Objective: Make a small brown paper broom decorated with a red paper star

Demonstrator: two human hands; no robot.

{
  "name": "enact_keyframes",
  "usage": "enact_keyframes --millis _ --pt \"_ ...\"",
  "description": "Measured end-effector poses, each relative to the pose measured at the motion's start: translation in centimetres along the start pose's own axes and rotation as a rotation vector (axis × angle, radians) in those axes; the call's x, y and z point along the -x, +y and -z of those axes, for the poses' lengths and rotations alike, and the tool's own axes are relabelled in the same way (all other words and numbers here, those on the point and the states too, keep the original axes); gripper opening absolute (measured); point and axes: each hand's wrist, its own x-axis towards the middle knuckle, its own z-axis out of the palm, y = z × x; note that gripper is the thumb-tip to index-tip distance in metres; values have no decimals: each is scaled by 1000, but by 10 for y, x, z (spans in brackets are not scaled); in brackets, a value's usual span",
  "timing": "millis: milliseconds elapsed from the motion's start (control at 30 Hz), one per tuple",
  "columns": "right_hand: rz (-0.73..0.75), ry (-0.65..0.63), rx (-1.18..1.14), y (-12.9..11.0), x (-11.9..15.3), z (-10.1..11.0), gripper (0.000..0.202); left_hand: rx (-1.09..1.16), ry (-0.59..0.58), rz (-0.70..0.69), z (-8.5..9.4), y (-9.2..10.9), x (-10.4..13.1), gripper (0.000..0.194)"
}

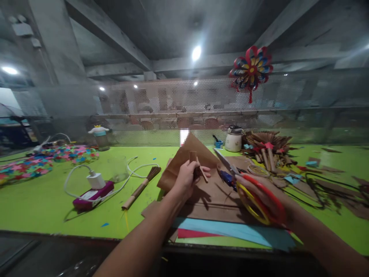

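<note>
My left hand is closed on a small piece of folded brown paper, whose narrow strip sticks out past the fingers. My right hand grips a pair of scissors with red and yellow handles. Their metal blades point up and to the left, apart from the paper. Behind my left hand a larger sheet of brown paper stands partly raised. Under both hands lies more brown paper. A dark blue tool, its kind unclear, rests just left of the scissors handles.
Light blue strips and a red strip lie along the front edge. To the left are a brown paper bundle, a purple power strip with a white charger, and colourful paper stars. Brown bundles are piled right.
</note>
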Motion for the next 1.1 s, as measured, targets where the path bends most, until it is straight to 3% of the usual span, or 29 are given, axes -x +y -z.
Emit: enact_keyframes --millis 67,200,300,500,633,833,1000,1100 --pt "6 -9 -90 -12 5 1 26 18 -34 5 1 -1 -1 8" --pt "80 4 -35 -31 3 5 27 21 -91 36 2 -1 -2 13" --pt "157 25 17 -35 -12 5 26 15 -174 86 3 1 -2 20" --pt "470 146 307 -42 -54 -8 32 -27 -426 209 3 6 4 27" --pt "489 79 337 -44 -65 -20 36 -88 -537 309 2 4 7 24" --pt "484 -81 248 -28 -62 -26 38 -170 -586 361 -4 3 12 21" --pt "507 3 68 -25 -64 -15 32 -197 -620 423 -6 0 16 18" --pt "435 31 -114 -22 -69 -3 33 -164 -498 458 -2 -4 10 17"
